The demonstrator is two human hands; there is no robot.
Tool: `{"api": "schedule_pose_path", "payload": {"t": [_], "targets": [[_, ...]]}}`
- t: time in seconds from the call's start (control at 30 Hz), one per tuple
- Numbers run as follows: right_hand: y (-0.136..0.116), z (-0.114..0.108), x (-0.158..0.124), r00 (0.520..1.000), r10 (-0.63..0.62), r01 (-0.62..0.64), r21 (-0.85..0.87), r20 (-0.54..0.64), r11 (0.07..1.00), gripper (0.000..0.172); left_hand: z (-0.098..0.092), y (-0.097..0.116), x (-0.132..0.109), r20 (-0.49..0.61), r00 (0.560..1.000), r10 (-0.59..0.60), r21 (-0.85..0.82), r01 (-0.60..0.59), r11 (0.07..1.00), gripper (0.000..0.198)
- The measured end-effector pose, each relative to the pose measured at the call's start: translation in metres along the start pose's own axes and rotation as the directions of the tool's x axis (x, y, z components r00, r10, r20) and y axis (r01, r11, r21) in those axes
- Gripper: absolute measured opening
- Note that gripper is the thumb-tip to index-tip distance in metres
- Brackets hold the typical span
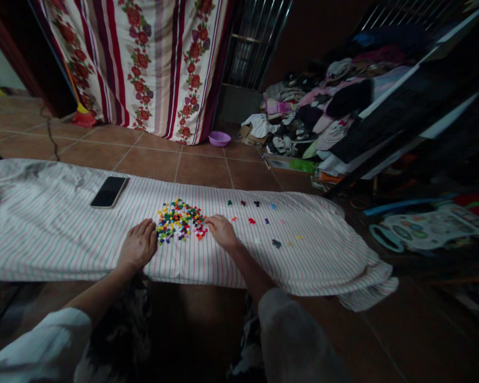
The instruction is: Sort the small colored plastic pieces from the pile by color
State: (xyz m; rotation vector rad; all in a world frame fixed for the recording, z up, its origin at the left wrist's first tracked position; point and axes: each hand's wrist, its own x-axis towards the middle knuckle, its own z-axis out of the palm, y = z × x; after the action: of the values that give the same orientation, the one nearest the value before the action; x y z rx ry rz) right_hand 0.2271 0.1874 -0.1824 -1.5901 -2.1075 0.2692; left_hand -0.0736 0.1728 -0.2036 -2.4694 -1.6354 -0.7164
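A pile of small multicoloured pieces (pixel 179 219) lies on the striped cloth (pixel 80 234). My left hand (pixel 140 242) rests flat on the cloth at the pile's left edge, its fingers extended and holding nothing visible. At the right edge, my right hand (pixel 221 230) has its thumb and fingertips pressed together; whatever they may hold is too small to make out. Right of that hand, small single-colour groups are spread apart, among them red pieces (pixel 252 221), black pieces (pixel 256 203), blue pieces (pixel 273 206) and dark grey pieces (pixel 277 243).
A phone (pixel 109 192) lies on the cloth left of the pile. Beyond the cloth are a striped floral curtain (pixel 159 69), a purple basin (pixel 219 139) and a heap of clothes (pixel 303 114). A pale plastic item (pixel 431 226) stands at the right.
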Motion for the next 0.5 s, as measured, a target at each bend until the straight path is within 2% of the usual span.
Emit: {"api": "schedule_pose_path", "payload": {"t": [0.17,0.33,0.5], "targets": [[-0.0029,0.0034,0.0105,0.995,0.018,-0.013,-0.054,0.096,0.998,0.024,-0.0009,0.0006,0.0001,0.010,1.000,-0.001,0.009,0.001,1.000,0.042],[-0.0012,0.0077,0.0122,0.993,0.061,-0.055,-0.067,0.097,0.996,0.025,-0.0022,0.0018,0.0004,0.005,1.000,-0.008,0.002,0.008,1.000,0.042],[-0.0062,0.0017,0.0128,0.990,0.087,-0.078,-0.090,0.108,0.993,0.019,-0.0019,0.0019,0.0002,0.009,1.000,0.006,0.007,-0.006,1.000,0.042]]}}
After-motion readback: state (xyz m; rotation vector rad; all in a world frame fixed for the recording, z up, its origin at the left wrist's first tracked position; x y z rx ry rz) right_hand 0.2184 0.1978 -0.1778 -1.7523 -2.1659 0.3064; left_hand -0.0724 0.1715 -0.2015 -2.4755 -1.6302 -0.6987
